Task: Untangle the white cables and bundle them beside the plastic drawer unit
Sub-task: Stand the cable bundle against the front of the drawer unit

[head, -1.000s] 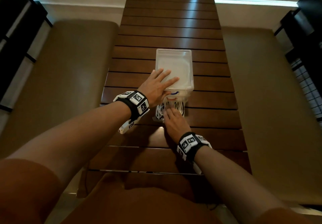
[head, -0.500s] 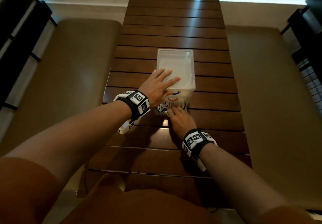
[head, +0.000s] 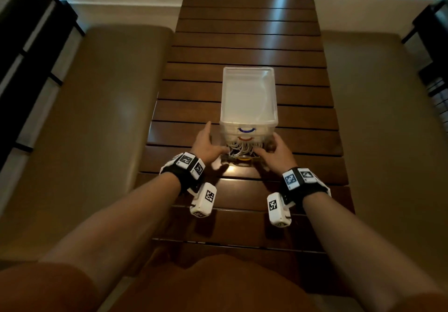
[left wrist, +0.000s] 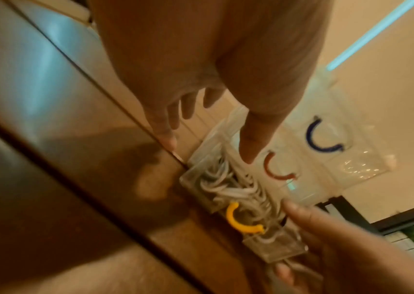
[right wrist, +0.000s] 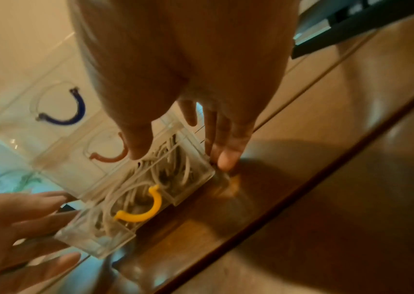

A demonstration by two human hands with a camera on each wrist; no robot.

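Leftmost, a tan padded bench [head: 80, 122] runs alongside a dark brown slatted wooden table [head: 247, 32]. Next, the left hand [head: 207, 143], fingers straight and relaxed, rests against the left side of a pulled-out bottom drawer of clear plastic [left wrist: 208, 191]; its thumb [left wrist: 253, 143] lies on the drawer's top edge. At centre, a translucent white plastic drawer unit [head: 248, 95] stands on the table, with a blue curved handle [head: 246, 130] on top, a red curved handle [head: 244, 139] below it, and a yellow curved handle [right wrist: 141, 208] on the open drawer. Inside that drawer lies a tangled heap of white cables [right wrist: 160, 165], filling it side to side. Then the right hand [head: 278, 150], likewise unclenched, its fingers [right wrist: 225, 153] extended along the drawer's right wall, thumb over the cables. Rightmost, a second tan padded bench [head: 378, 122].
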